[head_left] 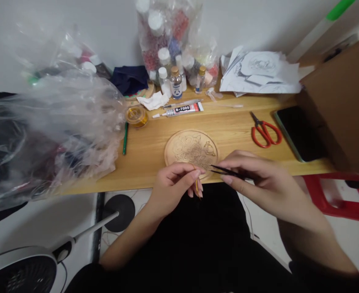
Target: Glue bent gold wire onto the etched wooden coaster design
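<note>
Between the thumb and forefinger of my left hand [179, 179] is a thin golden wire [197, 186], its lower end hanging down in front of the fingers. My right hand [255, 179] grips black tweezers [232, 172], whose two tips stand slightly apart and point left, close to the left fingertips. Just beyond both hands a round wooden plaque [175, 146] lies on the table, with a flower design drawn on it. Gold outlining [210, 148] shows on the design's right side. The plaque's near edge is partly hidden by my hands.
On the wooden table [151, 140] are red-handled scissors [266, 132], a phone [300, 132], a B-7000 glue tube [181, 110], a spool of golden wire [137, 116] and a green pencil [125, 138]. Bottles, papers [258, 71] and plastic bags [84, 106] stand behind and left; a cardboard box [344, 97] is right.
</note>
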